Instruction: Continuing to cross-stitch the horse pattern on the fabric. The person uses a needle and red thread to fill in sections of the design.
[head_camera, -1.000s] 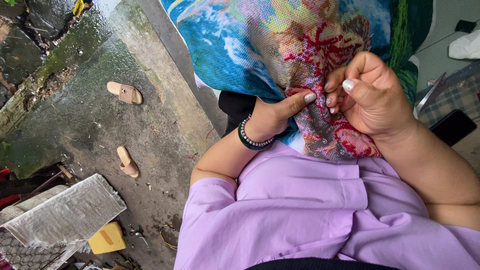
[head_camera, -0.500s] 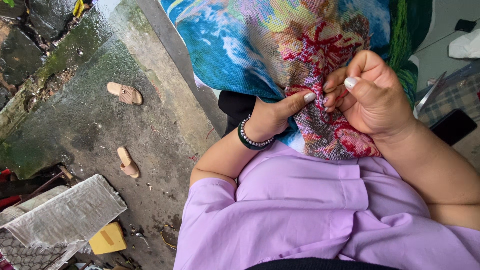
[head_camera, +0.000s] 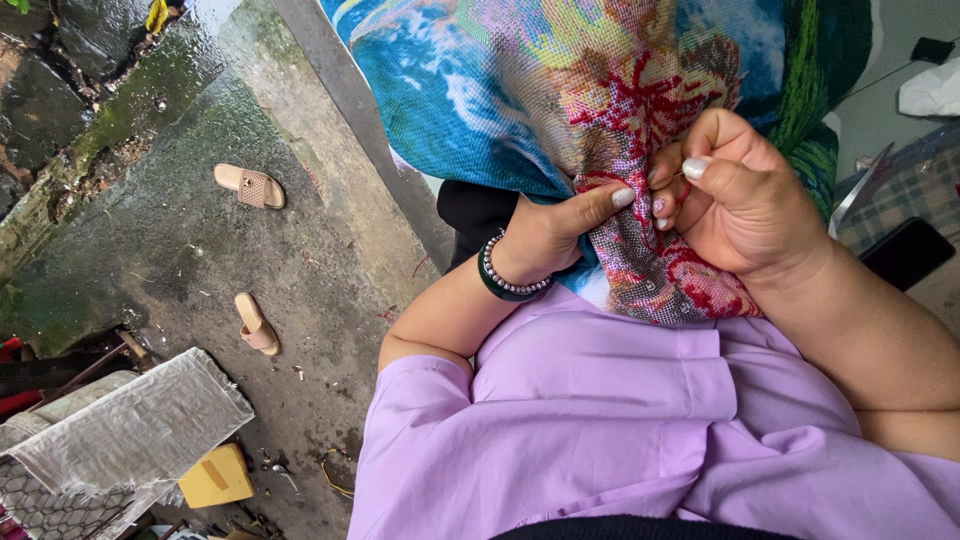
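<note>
A large embroidered cloth (head_camera: 520, 90) in blue, green, yellow and red hangs over my lap. My left hand (head_camera: 555, 235), with a beaded bracelet on its wrist, grips the cloth from below with the thumb on top. My right hand (head_camera: 735, 190) is closed over the red stitched area, its thumb and forefinger pinched on a thin needle (head_camera: 680, 177) that barely shows. I wear a lilac shirt (head_camera: 620, 420).
Two tan sandals (head_camera: 250, 186) (head_camera: 256, 323) lie on the wet concrete ground to the left. A grey woven sheet (head_camera: 130, 430) and a yellow block (head_camera: 216, 476) sit at lower left. A dark phone (head_camera: 905, 253) lies on a checked surface at right.
My right hand has shifted very slightly at the stitching spot. The left hand and the cloth stay as they were.
</note>
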